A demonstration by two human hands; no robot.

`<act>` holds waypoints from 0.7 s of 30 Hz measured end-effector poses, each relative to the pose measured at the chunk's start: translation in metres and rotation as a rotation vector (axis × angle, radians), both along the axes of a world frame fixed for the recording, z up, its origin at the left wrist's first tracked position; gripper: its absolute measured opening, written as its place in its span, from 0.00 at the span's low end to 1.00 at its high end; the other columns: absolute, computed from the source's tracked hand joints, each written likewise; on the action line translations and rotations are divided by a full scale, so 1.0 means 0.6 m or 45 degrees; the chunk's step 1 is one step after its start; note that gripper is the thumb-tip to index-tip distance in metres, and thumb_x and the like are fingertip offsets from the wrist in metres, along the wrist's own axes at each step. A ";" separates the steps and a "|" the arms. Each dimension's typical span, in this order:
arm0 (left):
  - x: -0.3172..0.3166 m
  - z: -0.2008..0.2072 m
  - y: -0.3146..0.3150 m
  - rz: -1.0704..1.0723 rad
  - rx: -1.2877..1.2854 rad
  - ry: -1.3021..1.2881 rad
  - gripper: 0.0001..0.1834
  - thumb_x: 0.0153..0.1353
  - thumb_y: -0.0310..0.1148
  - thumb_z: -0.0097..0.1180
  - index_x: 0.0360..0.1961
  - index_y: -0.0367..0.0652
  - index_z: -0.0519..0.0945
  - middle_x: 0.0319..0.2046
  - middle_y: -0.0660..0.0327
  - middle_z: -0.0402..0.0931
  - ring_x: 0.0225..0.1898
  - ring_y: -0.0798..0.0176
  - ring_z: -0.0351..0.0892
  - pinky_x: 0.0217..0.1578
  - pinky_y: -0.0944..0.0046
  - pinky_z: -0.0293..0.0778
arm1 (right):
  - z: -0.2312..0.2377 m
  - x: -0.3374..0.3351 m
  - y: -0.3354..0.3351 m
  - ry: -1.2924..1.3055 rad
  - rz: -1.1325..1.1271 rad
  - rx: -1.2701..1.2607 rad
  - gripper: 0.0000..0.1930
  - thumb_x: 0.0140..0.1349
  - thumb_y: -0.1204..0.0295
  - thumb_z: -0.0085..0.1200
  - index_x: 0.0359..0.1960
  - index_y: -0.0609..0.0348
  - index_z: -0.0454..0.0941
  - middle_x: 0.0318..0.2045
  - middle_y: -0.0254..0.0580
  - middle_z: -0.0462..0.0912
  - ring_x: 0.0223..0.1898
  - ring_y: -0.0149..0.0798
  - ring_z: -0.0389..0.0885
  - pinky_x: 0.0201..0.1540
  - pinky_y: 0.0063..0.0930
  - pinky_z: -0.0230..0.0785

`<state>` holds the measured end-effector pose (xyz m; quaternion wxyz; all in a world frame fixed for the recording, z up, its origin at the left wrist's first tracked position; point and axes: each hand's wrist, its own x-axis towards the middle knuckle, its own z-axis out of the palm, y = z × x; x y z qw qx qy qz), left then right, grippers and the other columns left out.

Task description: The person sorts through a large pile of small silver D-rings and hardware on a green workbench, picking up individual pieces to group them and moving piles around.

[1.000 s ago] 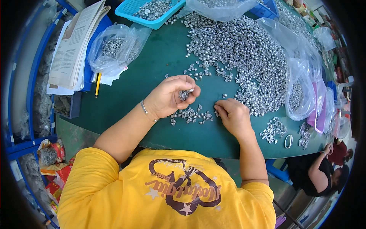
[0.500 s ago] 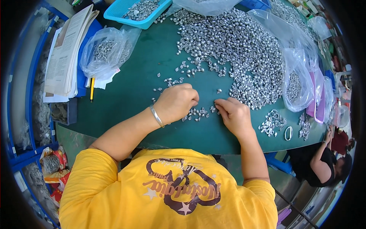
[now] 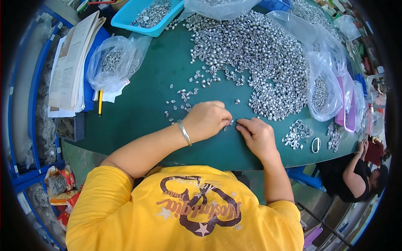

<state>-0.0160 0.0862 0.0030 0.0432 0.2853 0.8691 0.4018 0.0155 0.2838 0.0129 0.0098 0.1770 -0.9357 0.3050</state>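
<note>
Low over the green table, my left hand, with a silver bangle on its wrist, is closed, thumb and fingertips together. Small silver metal pieces show at its fingertips; whether one is pinched cannot be made out. A few centimetres to the right, my right hand is closed too, thumb against forefinger, and what it holds is hidden. Beyond the hands spreads a large heap of teardrop-shaped silver metal pieces. One piece lies alone between heap and hands. Several loose ones are scattered beyond my left hand.
To the right lie a small pile of silver rings, a white band and clear bags. A blue basket stands at the far left, near a filled bag and papers. Another person sits at right.
My left hand has moved right and nearer to me, closing in on the right hand. The loose pieces between the hands are now mostly hidden. The view has shifted slightly.
</note>
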 end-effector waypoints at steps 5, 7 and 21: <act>-0.002 -0.002 0.006 -0.020 -0.095 0.145 0.04 0.49 0.30 0.60 0.27 0.43 0.82 0.23 0.60 0.73 0.25 0.59 0.75 0.27 0.63 0.71 | -0.001 0.002 0.013 -0.545 -0.172 -0.863 0.02 0.54 0.76 0.57 0.29 0.61 0.79 0.19 0.30 0.75 0.19 0.25 0.70 0.22 0.17 0.61; -0.005 0.004 0.004 0.087 0.184 -0.285 0.03 0.50 0.29 0.60 0.27 0.42 0.81 0.22 0.63 0.73 0.24 0.64 0.74 0.25 0.66 0.70 | -0.001 -0.004 0.041 -0.951 -0.197 -1.295 0.04 0.54 0.77 0.57 0.29 0.65 0.79 0.20 0.27 0.75 0.21 0.20 0.68 0.22 0.13 0.59; -0.003 0.028 -0.032 0.137 0.055 -0.319 0.03 0.49 0.27 0.60 0.26 0.40 0.81 0.21 0.61 0.73 0.22 0.67 0.73 0.25 0.68 0.70 | 0.003 -0.015 0.029 -1.077 -0.071 -1.995 0.05 0.60 0.74 0.47 0.27 0.60 0.66 0.19 0.35 0.66 0.14 0.23 0.56 0.14 0.15 0.44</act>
